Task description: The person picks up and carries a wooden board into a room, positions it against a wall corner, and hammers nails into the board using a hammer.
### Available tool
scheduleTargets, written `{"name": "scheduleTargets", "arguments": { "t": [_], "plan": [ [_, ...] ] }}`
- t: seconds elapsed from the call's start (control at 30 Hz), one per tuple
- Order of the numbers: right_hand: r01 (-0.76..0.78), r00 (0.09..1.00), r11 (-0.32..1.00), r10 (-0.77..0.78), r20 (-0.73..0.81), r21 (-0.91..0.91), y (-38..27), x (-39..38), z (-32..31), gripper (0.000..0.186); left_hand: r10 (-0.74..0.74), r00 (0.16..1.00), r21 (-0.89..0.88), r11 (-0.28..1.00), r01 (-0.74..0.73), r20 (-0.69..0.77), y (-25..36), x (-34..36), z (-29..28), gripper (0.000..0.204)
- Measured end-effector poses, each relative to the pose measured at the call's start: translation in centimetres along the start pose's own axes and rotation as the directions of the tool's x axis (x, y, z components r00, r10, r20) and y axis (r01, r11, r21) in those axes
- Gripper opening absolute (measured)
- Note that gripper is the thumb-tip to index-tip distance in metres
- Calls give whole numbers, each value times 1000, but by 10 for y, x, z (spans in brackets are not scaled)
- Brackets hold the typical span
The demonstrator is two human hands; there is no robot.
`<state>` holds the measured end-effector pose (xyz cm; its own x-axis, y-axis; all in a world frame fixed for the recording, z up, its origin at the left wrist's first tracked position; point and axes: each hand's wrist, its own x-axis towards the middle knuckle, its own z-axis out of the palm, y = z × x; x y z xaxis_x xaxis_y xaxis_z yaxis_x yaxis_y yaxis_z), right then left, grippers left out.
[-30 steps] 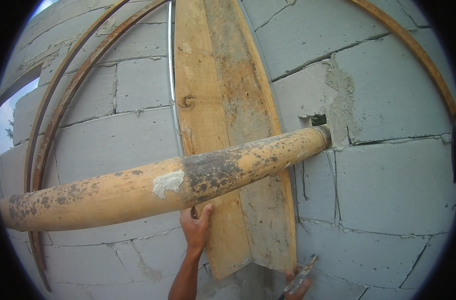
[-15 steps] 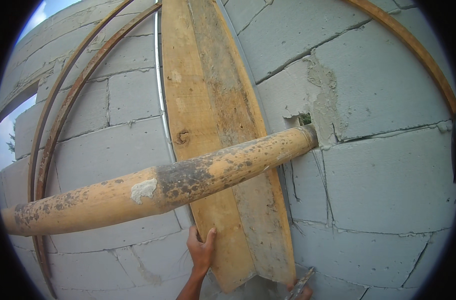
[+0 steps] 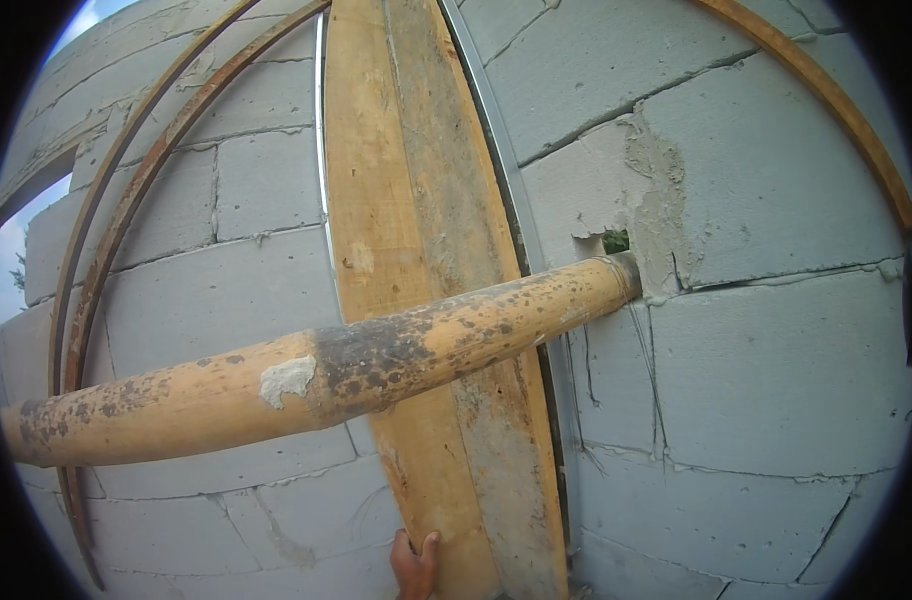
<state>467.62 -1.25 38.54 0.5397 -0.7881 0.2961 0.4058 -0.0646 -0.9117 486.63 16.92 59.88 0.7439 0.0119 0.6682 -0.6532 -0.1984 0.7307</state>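
A tall pair of joined, stained wooden boards (image 3: 426, 470) stands against the wall between two thin metal strips (image 3: 496, 150). My left hand (image 3: 413, 565) grips the boards' left edge near the bottom of the picture, fingers round the edge and thumb on the face. A thick spotted bamboo pole (image 3: 476, 330), with a pale mortar patch, runs across in front of the boards, its right end at a notch (image 3: 614, 242) in the block wall. I cannot make out my right hand in the current view.
The pale block wall (image 3: 776, 370) has loose wires below the notch. Two curved rusty bars (image 3: 146, 180) arch at the left, another (image 3: 826, 80) at the upper right. A window opening (image 3: 21, 240) shows sky at the far left.
The boards have slid downward with my left hand, exposing more of the metal strip and a dark gap on their right. My right hand and its metal tool have dropped out of sight.
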Motion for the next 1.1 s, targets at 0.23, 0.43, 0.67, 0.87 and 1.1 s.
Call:
{"name": "scheduleTargets", "arguments": {
  "t": [0.23, 0.43, 0.67, 0.87, 1.1],
  "plan": [
    [27, 992, 999, -23, 120, -31, -16, -14, 3, 22, 72, 997, 206, 976, -65, -27, -14, 0, -2, 37],
    [-129, 991, 990, 131, 37, -51, 44, -22, -13, 22, 36, 999, -4, 999, -36, 35, -62, -53, 12, 58],
    [-139, 987, 986, 146, 66, -95, 60, -26, -17, 31, 68, 998, 139, 988, -68, 4, -44, -57, -2, 55],
    [-219, 965, 969, 233, 118, -115, 115, -32, -33, 47, 73, 997, 93, 993, -74, 13, -24, -49, -15, 54],
    [-146, 982, 980, 160, 98, -135, 65, -19, -9, 32, 40, 998, 98, 994, -44, 39, -43, -49, -19, 52]
  ]
}}
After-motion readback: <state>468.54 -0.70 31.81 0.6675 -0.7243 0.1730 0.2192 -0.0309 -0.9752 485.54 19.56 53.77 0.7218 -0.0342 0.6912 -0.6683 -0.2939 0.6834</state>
